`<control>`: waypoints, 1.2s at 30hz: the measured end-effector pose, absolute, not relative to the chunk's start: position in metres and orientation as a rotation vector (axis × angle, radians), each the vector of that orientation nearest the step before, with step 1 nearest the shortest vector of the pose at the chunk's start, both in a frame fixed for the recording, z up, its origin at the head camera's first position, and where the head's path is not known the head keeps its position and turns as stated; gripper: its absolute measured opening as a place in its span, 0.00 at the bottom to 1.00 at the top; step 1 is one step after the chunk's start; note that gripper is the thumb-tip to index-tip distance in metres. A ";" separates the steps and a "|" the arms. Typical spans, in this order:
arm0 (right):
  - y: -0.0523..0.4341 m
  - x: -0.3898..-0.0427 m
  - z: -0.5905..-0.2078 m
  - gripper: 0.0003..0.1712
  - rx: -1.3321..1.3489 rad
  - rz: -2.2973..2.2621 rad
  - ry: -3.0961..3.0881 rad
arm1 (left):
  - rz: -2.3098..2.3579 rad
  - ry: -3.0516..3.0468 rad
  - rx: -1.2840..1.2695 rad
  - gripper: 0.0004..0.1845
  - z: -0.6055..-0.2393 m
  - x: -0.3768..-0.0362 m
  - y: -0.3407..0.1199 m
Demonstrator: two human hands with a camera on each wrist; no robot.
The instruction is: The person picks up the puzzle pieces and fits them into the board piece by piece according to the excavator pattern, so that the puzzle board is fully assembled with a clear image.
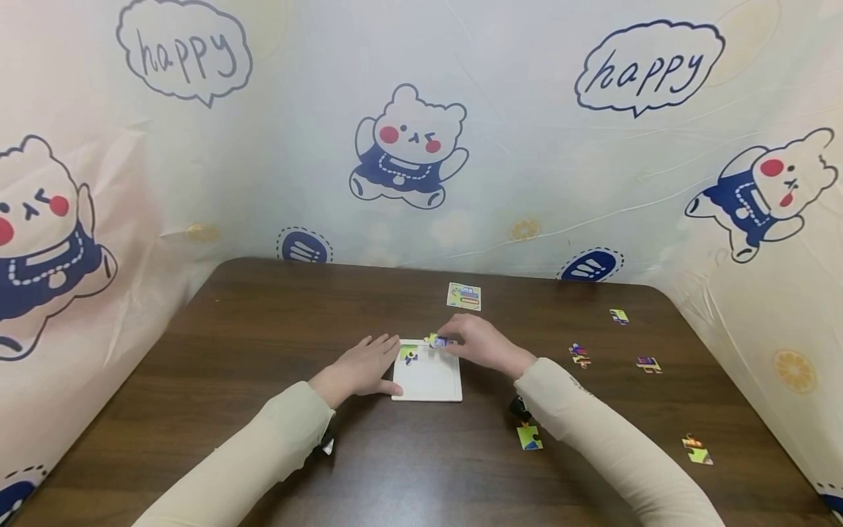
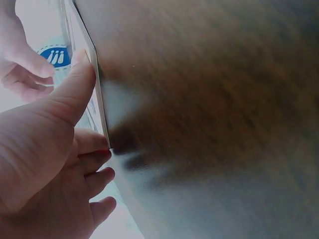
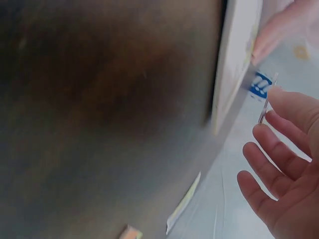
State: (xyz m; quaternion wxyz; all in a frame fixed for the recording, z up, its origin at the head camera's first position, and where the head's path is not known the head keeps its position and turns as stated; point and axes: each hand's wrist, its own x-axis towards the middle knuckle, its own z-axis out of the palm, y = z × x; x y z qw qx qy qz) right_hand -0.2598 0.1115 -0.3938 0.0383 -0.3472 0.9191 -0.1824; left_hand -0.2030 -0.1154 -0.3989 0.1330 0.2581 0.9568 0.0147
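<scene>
Right hand (image 1: 484, 344) holds puzzle piece (image 1: 437, 341) flat over tray (image 1: 428, 384) top edge.

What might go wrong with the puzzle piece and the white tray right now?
1. The small colourful puzzle piece is only pinched at the right hand's fingertips, so it might slip and drop.
2. The left hand merely rests against the white square puzzle tray's edge; a hard push could slide it.
3. A sleeve may brush the loose green-and-blue piece along the dark wooden table.
</scene>
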 end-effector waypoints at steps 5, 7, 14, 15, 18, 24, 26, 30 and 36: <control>0.104 -0.259 -0.402 0.13 -1.225 -0.514 2.759 | 0.052 2.775 0.744 0.44 -0.398 -0.202 -0.115; 0.101 -0.259 -0.404 0.12 -1.284 -0.504 2.748 | 0.057 2.774 0.742 0.44 -0.398 -0.202 -0.115; 0.096 -0.257 -0.406 0.09 -1.368 -0.472 2.744 | 0.063 2.777 0.752 0.44 -0.399 -0.202 -0.115; 0.095 -0.258 -0.407 0.09 -1.373 -0.460 2.747 | 0.060 2.778 0.752 0.44 -0.399 -0.202 -0.115; 0.094 -0.259 -0.408 0.09 -1.402 -0.417 2.758 | 0.053 2.777 0.755 0.45 -0.400 -0.202 -0.115; 0.093 -0.259 -0.408 0.09 -1.424 -0.362 2.778 | 0.050 2.779 0.757 0.45 -0.400 -0.202 -0.115; 0.092 -0.259 -0.408 0.09 -1.424 -0.348 2.783 | 0.051 2.781 0.757 0.45 -0.400 -0.202 -0.115; 0.092 -0.257 -0.407 0.09 -1.463 -0.296 2.797 | 0.057 2.780 0.762 0.44 -0.399 -0.201 -0.115; 0.092 -0.254 -0.406 0.09 -1.510 -0.246 2.813 | 0.050 2.784 0.753 0.44 -0.399 -0.201 -0.115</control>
